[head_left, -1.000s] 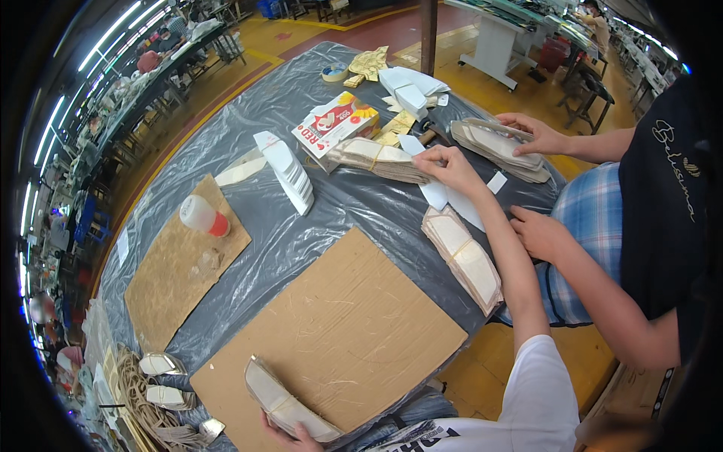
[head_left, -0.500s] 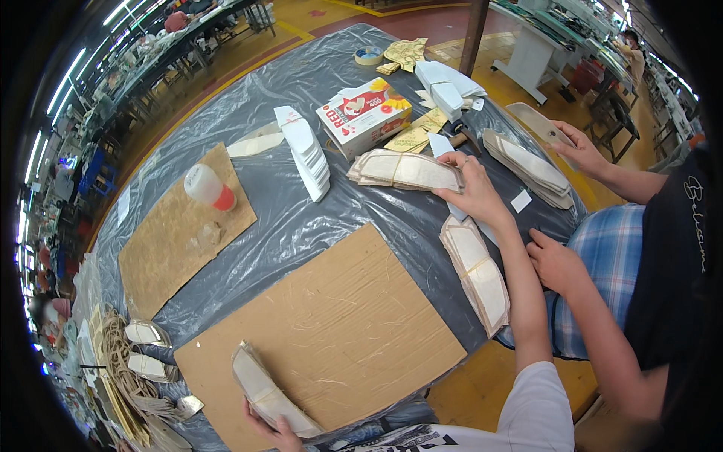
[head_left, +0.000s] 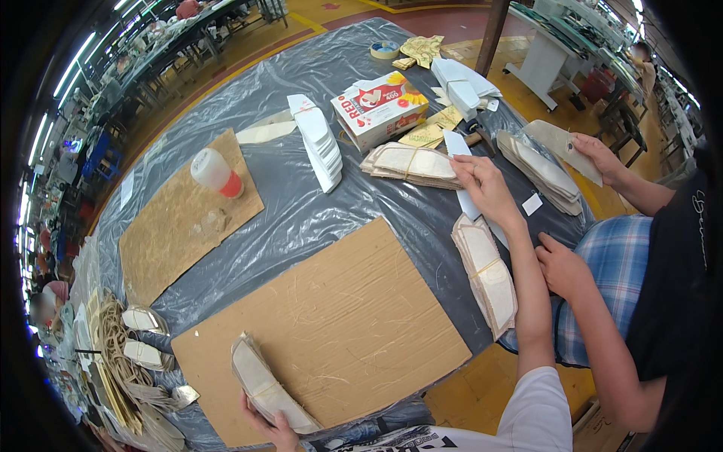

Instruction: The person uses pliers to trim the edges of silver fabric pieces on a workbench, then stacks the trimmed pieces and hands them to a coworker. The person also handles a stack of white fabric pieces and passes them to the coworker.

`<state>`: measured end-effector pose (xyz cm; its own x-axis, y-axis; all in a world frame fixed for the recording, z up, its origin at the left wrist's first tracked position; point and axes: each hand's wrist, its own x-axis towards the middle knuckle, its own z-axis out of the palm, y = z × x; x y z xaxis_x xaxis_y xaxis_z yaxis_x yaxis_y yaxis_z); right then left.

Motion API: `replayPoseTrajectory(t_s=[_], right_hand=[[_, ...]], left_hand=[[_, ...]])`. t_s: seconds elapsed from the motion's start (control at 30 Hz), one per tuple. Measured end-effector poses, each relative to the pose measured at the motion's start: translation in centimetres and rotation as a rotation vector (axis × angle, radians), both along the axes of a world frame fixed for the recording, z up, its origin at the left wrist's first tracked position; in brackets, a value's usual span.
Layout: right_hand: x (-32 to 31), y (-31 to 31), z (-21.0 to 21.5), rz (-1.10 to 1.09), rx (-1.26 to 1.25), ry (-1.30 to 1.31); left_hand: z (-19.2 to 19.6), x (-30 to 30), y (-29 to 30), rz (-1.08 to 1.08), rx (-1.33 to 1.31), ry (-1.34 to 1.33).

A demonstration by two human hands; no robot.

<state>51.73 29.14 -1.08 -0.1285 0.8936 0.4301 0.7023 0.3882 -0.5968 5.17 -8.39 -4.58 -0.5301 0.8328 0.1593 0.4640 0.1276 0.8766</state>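
Note:
My left hand (head_left: 273,428) is closed round the lower end of a bundle of curved, pale fabric pieces (head_left: 267,386), which is tied with a thin band. This bundle lies over the near edge of the brown cardboard sheet (head_left: 354,316). Farther off to the right, my right hand (head_left: 488,192) grips the right end of another banded fabric bundle (head_left: 410,164), its thumb and fingers at the edges. A white strip (head_left: 458,143) passes beside those fingers. Near my right forearm lies a third banded bundle (head_left: 486,275).
A co-worker at the right holds a flat grey-beige piece (head_left: 565,151), near a fabric stack (head_left: 541,172). White stacked pieces (head_left: 318,143), a printed box (head_left: 380,111) and a tape roll (head_left: 384,50) stand beyond. A bottle (head_left: 216,173) is on a worn board (head_left: 181,226); cords (head_left: 120,346) lie left.
The view has shifted slightly. The co-worker's flat piece has tilted downward to the right. Both my hands keep their holds on the bundles.

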Motion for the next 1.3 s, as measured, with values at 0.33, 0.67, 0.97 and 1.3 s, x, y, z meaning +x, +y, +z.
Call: replayPoseTrajectory(t_s=[0.33, 0.67, 0.97, 1.3], right_hand=[[-0.3, 0.6, -0.4, -0.044, 0.077, 0.079], [-0.1, 0.8, -0.2, -0.03, 0.058, 0.135], [2.6, 0.2, 0.8, 0.133, -0.307, 0.203], [3.3, 0.2, 0.6, 0.242, -0.414, 0.264]], left_hand=[[1.3, 1.1, 0.4, 0.001, -0.008, -0.046], [0.3, -0.1, -0.1, 0.009, -0.004, 0.068], [0.6, 0.3, 0.1, 0.028, -0.027, 0.057], [0.8, 0.4, 0.1, 0.03, -0.033, 0.068]])
